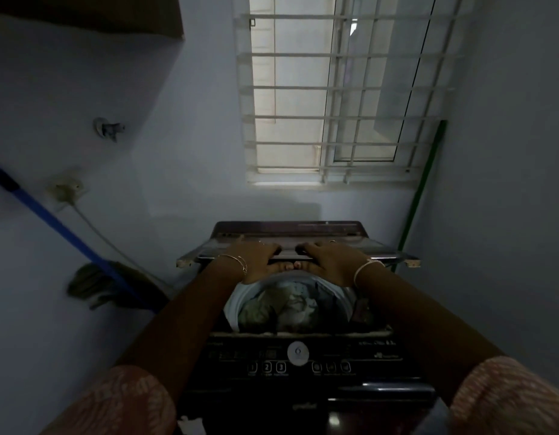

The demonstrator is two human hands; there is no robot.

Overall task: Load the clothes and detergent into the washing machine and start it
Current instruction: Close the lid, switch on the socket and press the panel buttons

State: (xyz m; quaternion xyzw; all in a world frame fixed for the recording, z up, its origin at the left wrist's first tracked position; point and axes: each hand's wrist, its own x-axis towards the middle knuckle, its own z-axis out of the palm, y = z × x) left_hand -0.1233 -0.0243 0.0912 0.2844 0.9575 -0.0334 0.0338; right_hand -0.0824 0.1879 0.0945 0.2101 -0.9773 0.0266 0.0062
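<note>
A dark top-loading washing machine (303,390) stands in front of me below the window. Its folding lid (206,251) is partly raised over the tub. My left hand (259,262) and my right hand (330,262) both grip the lid's front edge side by side, fingers on top and thumbs curled underneath. Pale, greenish clothes (290,309) lie bundled inside the white tub. The control panel (298,353) with a round silver button and numbered keys faces me at the front. No detergent container is in view.
A barred window (334,98) fills the wall behind the machine. A blue-handled mop (62,227) leans at the left by a wall socket (66,188) with a cable. A green pole (424,180) stands in the right corner. Walls close in on both sides.
</note>
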